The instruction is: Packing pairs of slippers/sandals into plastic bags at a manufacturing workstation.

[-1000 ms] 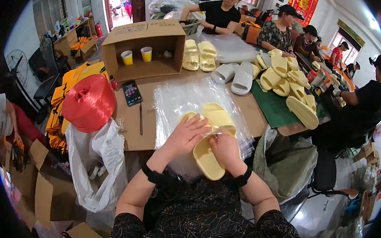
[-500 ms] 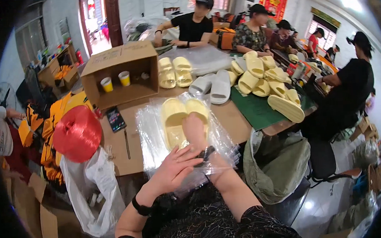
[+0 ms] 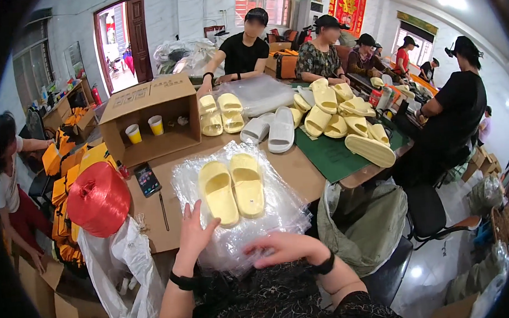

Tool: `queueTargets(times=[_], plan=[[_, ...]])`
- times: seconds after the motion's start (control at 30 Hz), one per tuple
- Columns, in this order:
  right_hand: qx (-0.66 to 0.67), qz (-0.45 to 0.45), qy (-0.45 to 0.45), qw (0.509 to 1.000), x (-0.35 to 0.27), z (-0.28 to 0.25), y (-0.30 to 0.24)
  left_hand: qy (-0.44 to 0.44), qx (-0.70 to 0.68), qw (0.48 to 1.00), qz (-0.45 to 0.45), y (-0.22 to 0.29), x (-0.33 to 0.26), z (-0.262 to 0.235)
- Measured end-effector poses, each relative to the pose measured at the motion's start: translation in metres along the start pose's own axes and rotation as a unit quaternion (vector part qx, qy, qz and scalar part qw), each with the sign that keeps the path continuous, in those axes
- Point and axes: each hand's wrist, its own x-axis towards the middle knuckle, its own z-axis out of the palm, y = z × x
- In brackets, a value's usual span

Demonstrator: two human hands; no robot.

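A pair of pale yellow slide slippers lies side by side, toes away from me, at the top of a stack of clear plastic bags. Whether a film covers the slippers I cannot tell. Beside the left slipper's heel my left hand is open, fingers spread, on or just over the plastic. My right hand hovers at the near edge of the bags, open and holding nothing, its fingertips smeared by motion.
Behind the bags are grey slippers, bagged yellow pairs and a yellow slipper heap. An open carton holds paper cups. Left: phone, pen, red twine roll. A green sack hangs right. Several people work around.
My right hand has come out from among the slippers and drawn back toward me. My left hand has moved left off my right wrist. The slippers now lie uncovered by my hands.
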Motion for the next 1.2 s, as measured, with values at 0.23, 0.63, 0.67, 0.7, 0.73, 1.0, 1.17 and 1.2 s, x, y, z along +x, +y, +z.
queueTargets(times=[0.23, 0.63, 0.67, 0.7, 0.73, 1.0, 1.17, 1.2], plan=[[0.255, 0.140, 0.350, 0.890, 0.003, -0.056, 0.040, 0.003, 0.035, 0.999, -0.015, -0.025, 0.003, 0.010], [0.264, 0.230, 0.319, 0.881, 0.021, -0.038, 0.150, -0.059, -0.130, 0.982, -0.123, -0.015, 0.008, 0.009], [0.296, 0.218, 0.286, 0.885, 0.026, -0.032, 0.145, -0.057, -0.130, 0.982, -0.123, -0.020, 0.007, 0.014], [0.296, 0.217, 0.284, 0.886, 0.028, -0.026, 0.147, -0.072, -0.198, 0.972, -0.106, -0.028, 0.006, 0.022], [0.283, 0.229, 0.280, 0.888, 0.031, -0.021, 0.151, -0.086, -0.265, 0.957, -0.087, -0.031, 0.006, 0.025], [0.093, 0.187, 0.307, 0.929, 0.033, 0.006, 0.207, 0.064, -0.309, 0.947, -0.058, -0.081, 0.031, 0.007], [0.122, 0.205, 0.302, 0.923, 0.029, -0.004, 0.205, 0.027, -0.191, 0.980, -0.057, -0.086, 0.036, -0.031], [0.095, 0.188, 0.325, 0.922, 0.035, 0.004, 0.209, -0.034, -0.167, 0.979, -0.112, -0.077, 0.031, -0.045]])
